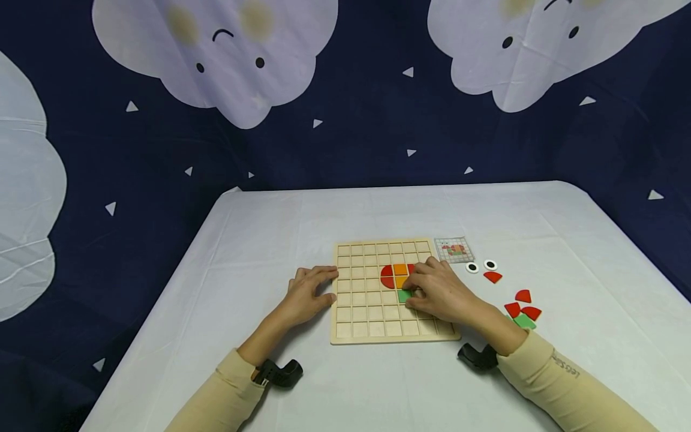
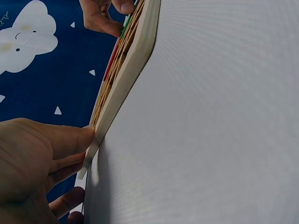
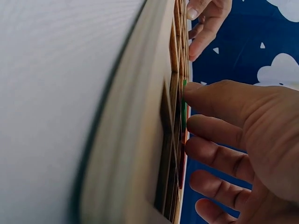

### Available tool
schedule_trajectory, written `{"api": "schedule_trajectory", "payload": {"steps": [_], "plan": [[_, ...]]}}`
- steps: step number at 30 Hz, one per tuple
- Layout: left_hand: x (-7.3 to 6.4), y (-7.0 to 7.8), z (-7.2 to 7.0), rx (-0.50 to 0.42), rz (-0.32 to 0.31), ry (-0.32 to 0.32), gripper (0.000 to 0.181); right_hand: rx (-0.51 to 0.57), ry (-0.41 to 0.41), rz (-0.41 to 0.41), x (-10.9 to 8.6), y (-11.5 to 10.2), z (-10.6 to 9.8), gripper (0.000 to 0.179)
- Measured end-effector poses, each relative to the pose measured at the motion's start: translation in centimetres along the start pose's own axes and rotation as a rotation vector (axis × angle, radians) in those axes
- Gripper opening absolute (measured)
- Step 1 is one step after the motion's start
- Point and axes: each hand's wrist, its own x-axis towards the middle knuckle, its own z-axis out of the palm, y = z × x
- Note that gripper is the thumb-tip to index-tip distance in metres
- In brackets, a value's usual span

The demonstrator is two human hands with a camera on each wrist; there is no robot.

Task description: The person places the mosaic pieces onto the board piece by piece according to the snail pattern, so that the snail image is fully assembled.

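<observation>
A wooden grid board [image 1: 358, 329] lies on the table. My left hand [image 1: 308, 296] rests at its left edge, with the thumb and straight fingers against the rim. My right hand [image 1: 439, 291] is over the board's right half, pinching a green square tile [image 1: 404, 296] between thumb and fingertips at a cell. Just above it, two orange square tiles [image 1: 400, 269] sit stacked in cells. A red rounded pair of tiles [image 1: 387, 276] lies to their left, and more red [image 1: 411, 267] shows to their right, partly hidden by the right hand.
A small pattern card [image 1: 454, 250] lies beside the board's upper right corner. Next to it are two white eye discs [image 1: 490, 264] and a red quarter tile [image 1: 492, 276]. Farther right are several red tiles [image 1: 522, 296] and a green tile [image 1: 525, 321], near the right forearm.
</observation>
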Motion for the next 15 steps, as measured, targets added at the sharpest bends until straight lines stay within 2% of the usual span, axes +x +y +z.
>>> {"api": "schedule_trajectory", "payload": {"steps": [7, 15], "plan": [[0.0, -0.1, 0.0, 0.008, 0.004, -0.002, 0.047, 0.019, -0.005, 0.034, -0.3, 0.2, -0.5, 0.022], [0.0, -0.1, 0.1, 0.004, 0.002, -0.002, 0.047, 0.049, -0.014, 0.136, -1.7, 1.2, -2.4, 0.02]]}}
